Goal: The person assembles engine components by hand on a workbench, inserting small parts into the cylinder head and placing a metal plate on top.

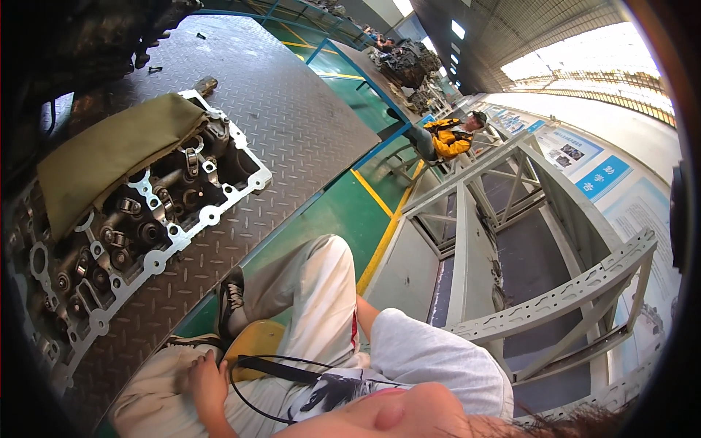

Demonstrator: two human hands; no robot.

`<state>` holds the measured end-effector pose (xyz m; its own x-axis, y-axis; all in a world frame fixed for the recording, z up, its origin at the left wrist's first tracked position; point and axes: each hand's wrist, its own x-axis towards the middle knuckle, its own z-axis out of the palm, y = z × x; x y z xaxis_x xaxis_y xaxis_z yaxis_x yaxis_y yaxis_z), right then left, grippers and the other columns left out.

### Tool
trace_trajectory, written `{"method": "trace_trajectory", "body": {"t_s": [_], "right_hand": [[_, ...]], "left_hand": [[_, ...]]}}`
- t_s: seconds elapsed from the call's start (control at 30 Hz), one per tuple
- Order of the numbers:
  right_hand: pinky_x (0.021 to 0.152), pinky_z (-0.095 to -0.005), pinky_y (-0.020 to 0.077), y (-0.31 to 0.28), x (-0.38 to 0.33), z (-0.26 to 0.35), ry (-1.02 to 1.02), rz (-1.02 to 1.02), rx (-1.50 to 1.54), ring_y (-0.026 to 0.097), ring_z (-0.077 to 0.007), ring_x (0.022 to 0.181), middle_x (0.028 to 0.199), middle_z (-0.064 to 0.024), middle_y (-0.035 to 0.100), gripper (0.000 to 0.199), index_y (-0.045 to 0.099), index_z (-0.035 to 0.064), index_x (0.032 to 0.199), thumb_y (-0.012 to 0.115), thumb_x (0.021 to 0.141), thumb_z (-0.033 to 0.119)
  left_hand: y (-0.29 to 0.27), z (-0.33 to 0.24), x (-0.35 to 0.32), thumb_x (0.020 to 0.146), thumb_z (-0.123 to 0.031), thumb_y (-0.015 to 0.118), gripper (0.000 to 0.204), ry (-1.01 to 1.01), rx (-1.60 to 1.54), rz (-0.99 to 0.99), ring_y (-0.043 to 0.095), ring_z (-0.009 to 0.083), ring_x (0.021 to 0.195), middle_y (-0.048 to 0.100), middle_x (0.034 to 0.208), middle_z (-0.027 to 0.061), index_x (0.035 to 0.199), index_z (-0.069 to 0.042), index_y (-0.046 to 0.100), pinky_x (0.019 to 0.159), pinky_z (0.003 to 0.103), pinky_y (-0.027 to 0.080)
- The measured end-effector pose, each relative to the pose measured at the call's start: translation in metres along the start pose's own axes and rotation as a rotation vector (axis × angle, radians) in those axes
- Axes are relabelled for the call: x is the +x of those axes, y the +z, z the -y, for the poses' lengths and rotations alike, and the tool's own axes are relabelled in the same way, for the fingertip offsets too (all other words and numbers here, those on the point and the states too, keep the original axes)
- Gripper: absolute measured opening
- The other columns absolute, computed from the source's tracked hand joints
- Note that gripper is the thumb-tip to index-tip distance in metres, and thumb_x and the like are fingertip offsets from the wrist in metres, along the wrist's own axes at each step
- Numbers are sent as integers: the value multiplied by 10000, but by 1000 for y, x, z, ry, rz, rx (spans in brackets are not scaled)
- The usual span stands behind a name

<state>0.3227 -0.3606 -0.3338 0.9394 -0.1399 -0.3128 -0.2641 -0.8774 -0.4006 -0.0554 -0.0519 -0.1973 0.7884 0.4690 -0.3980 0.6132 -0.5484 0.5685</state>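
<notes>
My left hand [208,383] lies flat on my left thigh, fingers loosely apart and holding nothing. A thin black cable loop [252,369] hangs just to its right, over my printed shirt. My right forearm [365,312] runs from a grey sleeve down behind my raised knee in light trousers [321,292], and the hand itself is hidden. I sit on a yellow stool [255,339]. An engine cylinder head [146,233], partly covered by an olive cloth [109,153], lies on a diamond-plate table [292,109] to my left, out of reach of both hands.
Grey metal frames [511,241] stand close on the right. The floor is green with yellow lines [380,241]. A person in a yellow jacket [449,135] sits further back. Dark engine parts [405,62] are piled on a far table.
</notes>
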Motion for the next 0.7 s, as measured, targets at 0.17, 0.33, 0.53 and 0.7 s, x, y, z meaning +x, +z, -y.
{"method": "trace_trajectory", "body": {"t_s": [0.17,0.33,0.53,0.7], "right_hand": [[553,-384,393,7,-3,3,-16,14,29,470,-203,587,632,-81,554,352,604,-7,736,547,921,288],[547,-388,385,16,-4,1,-28,42,63,461,-202,582,621,-80,545,365,597,-9,727,540,928,291],[540,-393,375,23,-1,4,-61,76,136,450,-202,576,607,-80,534,380,589,-11,716,531,936,294],[534,-396,367,56,2,22,-172,144,169,441,-201,571,596,-79,525,394,582,-14,707,523,942,297]], "left_hand": [[10,7,3,860,-226,620,309,-9,6,-35,569,349,961,612,969,188,1069,-7,560,828,440,457],[16,5,8,856,-232,623,322,-25,19,-63,570,358,963,615,972,195,1076,-4,566,812,443,473],[23,9,16,853,-237,620,370,-23,48,-40,590,383,957,627,1001,231,1129,7,582,810,460,474],[26,11,14,856,-286,603,412,-139,80,18,600,375,979,632,1046,228,1159,-6,584,830,469,478]]}}
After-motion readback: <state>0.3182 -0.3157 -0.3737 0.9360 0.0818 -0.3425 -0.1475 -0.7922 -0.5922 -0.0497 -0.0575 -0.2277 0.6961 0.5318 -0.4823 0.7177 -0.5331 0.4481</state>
